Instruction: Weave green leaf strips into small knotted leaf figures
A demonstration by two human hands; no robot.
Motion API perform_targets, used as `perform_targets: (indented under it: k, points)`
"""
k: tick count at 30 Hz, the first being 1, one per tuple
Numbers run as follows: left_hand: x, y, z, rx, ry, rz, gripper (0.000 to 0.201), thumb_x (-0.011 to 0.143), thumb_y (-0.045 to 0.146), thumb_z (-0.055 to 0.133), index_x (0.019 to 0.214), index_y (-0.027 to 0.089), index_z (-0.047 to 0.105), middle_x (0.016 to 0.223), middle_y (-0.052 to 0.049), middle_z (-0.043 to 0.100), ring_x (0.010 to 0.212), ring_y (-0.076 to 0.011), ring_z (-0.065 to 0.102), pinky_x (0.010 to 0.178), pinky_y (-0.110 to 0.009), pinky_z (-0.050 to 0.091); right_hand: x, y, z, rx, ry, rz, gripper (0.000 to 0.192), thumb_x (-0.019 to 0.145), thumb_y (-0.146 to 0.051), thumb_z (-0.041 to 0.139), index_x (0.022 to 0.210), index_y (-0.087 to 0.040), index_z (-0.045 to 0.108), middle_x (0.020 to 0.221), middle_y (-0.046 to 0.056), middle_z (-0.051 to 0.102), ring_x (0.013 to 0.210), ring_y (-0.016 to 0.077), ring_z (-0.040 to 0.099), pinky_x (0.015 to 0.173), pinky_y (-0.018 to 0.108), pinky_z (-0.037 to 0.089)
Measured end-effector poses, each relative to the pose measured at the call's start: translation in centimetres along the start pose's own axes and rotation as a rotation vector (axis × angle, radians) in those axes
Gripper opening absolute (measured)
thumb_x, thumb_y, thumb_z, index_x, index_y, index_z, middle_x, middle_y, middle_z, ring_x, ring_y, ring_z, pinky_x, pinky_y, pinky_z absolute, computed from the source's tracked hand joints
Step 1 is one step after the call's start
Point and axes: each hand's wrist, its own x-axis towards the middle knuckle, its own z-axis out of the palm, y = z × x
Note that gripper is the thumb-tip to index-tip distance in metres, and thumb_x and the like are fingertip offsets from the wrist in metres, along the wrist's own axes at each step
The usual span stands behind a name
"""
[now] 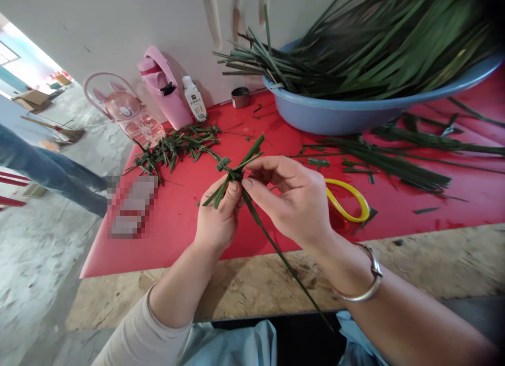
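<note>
Between my two hands is a small knotted weave of green leaf strips [233,174], with short ends sticking out and one long strip trailing down toward my lap. My left hand [218,216] pinches the weave from below, thumb on top. The thumb and fingertips of my right hand [294,200] are closed on the weave's right side, where a strip meets the knot. Just right of that hand lies the yellow handle of a pair of scissors [361,211], partly hidden behind it. A pile of similar knotted leaf pieces [177,148] lies beyond my left hand.
A blue basin [335,116] heaped with long green leaves [379,50] stands at the back right; cut leaves [402,166] lie before it. A pink clear bottle [136,119], pink pouch [165,92], white bottle [195,100] and small round tin [240,98] line the wall. A person's legs [51,166] show left.
</note>
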Motion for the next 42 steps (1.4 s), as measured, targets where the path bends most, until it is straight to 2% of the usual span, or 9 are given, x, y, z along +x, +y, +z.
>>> perform_targets:
  k: [4, 8, 13, 20, 23, 26, 33, 39, 42]
  points:
    - [-0.2, -0.2, 0.0, 0.033, 0.008, -0.006, 0.028, 0.070, 0.039, 0.068, 0.088, 0.019, 0.067, 0.078, -0.001, 0.064, 0.072, -0.0126, 0.057, 0.065, -0.024, 0.044, -0.1, -0.2, 0.0, -0.113, -0.013, -0.055, 0.013, 0.075, -0.016, 0.061, 0.087, -0.018, 0.064, 0.079, 0.000, 0.066, 0.069, 0.0114, 0.060, 0.067, 0.023, 0.049]
    - [0.0, -0.4, 0.1, 0.020, 0.042, -0.016, 0.027, 0.067, 0.041, 0.070, 0.079, 0.016, 0.066, 0.069, 0.000, 0.061, 0.064, -0.0104, 0.054, 0.061, -0.023, 0.042, -0.2, 0.2, 0.1, -0.101, -0.034, -0.040, 0.017, 0.075, -0.017, 0.062, 0.092, -0.017, 0.060, 0.081, 0.001, 0.064, 0.069, 0.0119, 0.060, 0.066, 0.023, 0.049]
    - [-0.1, -0.2, 0.6, -0.176, 0.036, -0.123, 0.026, 0.064, 0.037, 0.073, 0.073, 0.014, 0.065, 0.061, 0.003, 0.056, 0.052, -0.0053, 0.046, 0.051, -0.018, 0.038, -0.4, 0.6, 0.2, -0.149, 0.000, -0.074, 0.013, 0.078, -0.020, 0.059, 0.091, -0.019, 0.058, 0.079, 0.001, 0.063, 0.068, 0.0125, 0.060, 0.065, 0.024, 0.049]
    - [-0.6, -0.1, 1.0, -0.343, -0.032, -0.176, 0.016, 0.065, 0.025, 0.074, 0.075, 0.015, 0.067, 0.068, 0.000, 0.063, 0.059, -0.0080, 0.054, 0.057, -0.019, 0.044, -0.5, 0.4, 0.2, -0.327, 0.038, -0.232, 0.012, 0.076, -0.019, 0.060, 0.088, -0.021, 0.059, 0.080, 0.002, 0.066, 0.073, 0.0150, 0.062, 0.068, 0.028, 0.050]
    - [-0.8, 0.0, 0.9, -0.356, -0.074, -0.190, 0.017, 0.069, 0.028, 0.070, 0.081, 0.016, 0.068, 0.077, -0.003, 0.065, 0.069, -0.0119, 0.058, 0.065, -0.023, 0.047, -0.6, 0.2, 0.3, -0.376, 0.041, -0.289, 0.010, 0.076, -0.014, 0.060, 0.083, -0.022, 0.061, 0.079, 0.002, 0.067, 0.072, 0.0153, 0.062, 0.068, 0.028, 0.050]
    - [-0.9, 0.3, 1.0, -0.373, -0.086, -0.215, 0.022, 0.068, 0.031, 0.071, 0.083, 0.016, 0.068, 0.081, -0.004, 0.066, 0.073, -0.0132, 0.059, 0.066, -0.024, 0.048, -0.8, 0.2, 0.3, -0.343, 0.052, -0.254, 0.017, 0.074, -0.014, 0.060, 0.089, -0.023, 0.060, 0.079, 0.001, 0.066, 0.070, 0.0159, 0.062, 0.066, 0.029, 0.051]
    - [-0.9, 0.7, 1.0, -0.376, -0.097, -0.251, 0.024, 0.065, 0.034, 0.073, 0.080, 0.017, 0.068, 0.075, -0.002, 0.064, 0.067, -0.0116, 0.057, 0.061, -0.022, 0.047, -0.9, 0.1, 0.0, -0.337, 0.026, -0.274, 0.018, 0.073, -0.011, 0.061, 0.088, -0.022, 0.061, 0.081, 0.001, 0.067, 0.073, 0.0151, 0.063, 0.067, 0.027, 0.050]
    - [-0.7, -0.2, 0.4, -0.277, -0.138, -0.156, 0.017, 0.070, 0.031, 0.069, 0.073, 0.015, 0.066, 0.062, 0.001, 0.057, 0.059, -0.0079, 0.051, 0.058, -0.021, 0.042, -0.5, 0.2, 0.0, -0.338, 0.017, -0.328, 0.014, 0.076, -0.010, 0.060, 0.081, -0.023, 0.064, 0.079, 0.000, 0.069, 0.073, 0.0154, 0.063, 0.068, 0.029, 0.051]
    - [-0.7, 0.0, 0.4, -0.275, -0.139, -0.167, 0.018, 0.069, 0.032, 0.070, 0.077, 0.016, 0.067, 0.065, 0.000, 0.058, 0.059, -0.0083, 0.051, 0.058, -0.021, 0.042, -0.7, 0.2, 0.0, -0.309, 0.029, -0.304, 0.014, 0.077, -0.013, 0.061, 0.084, -0.024, 0.064, 0.080, 0.001, 0.069, 0.074, 0.0168, 0.064, 0.068, 0.031, 0.052]
